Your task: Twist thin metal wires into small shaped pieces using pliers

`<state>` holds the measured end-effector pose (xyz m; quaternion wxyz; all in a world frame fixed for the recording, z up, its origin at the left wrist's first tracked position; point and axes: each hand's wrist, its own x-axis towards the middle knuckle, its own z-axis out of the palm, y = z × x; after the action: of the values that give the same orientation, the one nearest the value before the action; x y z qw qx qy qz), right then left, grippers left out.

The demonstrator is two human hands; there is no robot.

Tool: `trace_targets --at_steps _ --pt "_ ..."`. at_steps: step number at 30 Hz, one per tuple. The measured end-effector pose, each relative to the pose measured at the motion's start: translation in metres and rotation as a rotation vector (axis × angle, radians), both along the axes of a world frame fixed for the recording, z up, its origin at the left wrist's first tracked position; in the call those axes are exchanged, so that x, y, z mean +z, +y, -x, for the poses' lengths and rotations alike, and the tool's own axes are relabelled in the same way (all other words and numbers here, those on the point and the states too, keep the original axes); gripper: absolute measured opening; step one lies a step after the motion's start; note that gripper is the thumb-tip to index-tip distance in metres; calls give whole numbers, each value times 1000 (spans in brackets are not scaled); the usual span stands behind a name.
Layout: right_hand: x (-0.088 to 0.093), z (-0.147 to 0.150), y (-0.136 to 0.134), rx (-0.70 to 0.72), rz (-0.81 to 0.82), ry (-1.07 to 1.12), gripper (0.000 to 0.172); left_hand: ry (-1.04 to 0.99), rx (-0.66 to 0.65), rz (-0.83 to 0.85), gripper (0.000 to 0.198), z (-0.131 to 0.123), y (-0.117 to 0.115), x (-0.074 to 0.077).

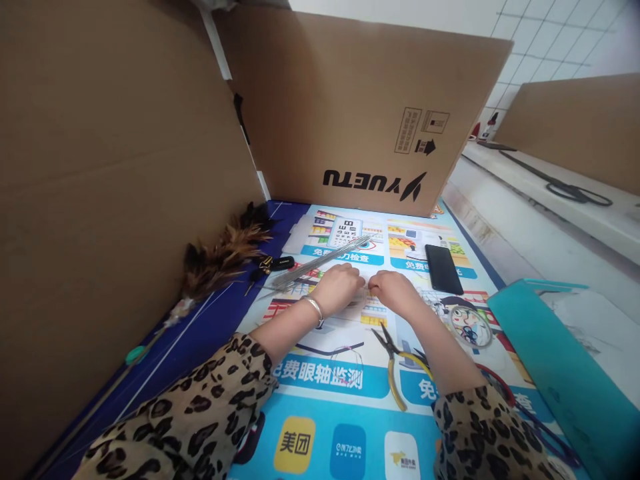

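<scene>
My left hand [341, 288] and my right hand [394, 291] are close together over the printed mat [320, 413], fingertips almost touching. Both are pinched closed; a thin clear or pale strand seems to show by the fingers, too fine to make out. Just beyond my left hand, a bundle of thin silvery wires [325, 260] lies slantwise. Pliers [393, 363] with yellow handles rest with jaws apart, on the near side between my forearms. Loops of thin wire [345, 360] lie on the mat by my left forearm. A roll of clear line or tape [470, 325] sits right of my right forearm.
A black phone [444, 269] lies at the right, a black key fob [283, 263] at the left. A feather duster [220, 257] leans along the left cardboard wall [115, 133]. Another cardboard panel [370, 107] stands behind. A teal folder [560, 360] and scissors [575, 190] are at right.
</scene>
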<state>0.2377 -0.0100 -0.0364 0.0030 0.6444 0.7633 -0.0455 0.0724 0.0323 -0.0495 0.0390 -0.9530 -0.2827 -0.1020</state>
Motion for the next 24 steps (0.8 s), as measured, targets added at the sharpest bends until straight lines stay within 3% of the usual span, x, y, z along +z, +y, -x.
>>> trace_targets --at_steps 24 --pt "2 20 -9 -94 -65 -155 23 -7 81 62 16 -1 -6 4"
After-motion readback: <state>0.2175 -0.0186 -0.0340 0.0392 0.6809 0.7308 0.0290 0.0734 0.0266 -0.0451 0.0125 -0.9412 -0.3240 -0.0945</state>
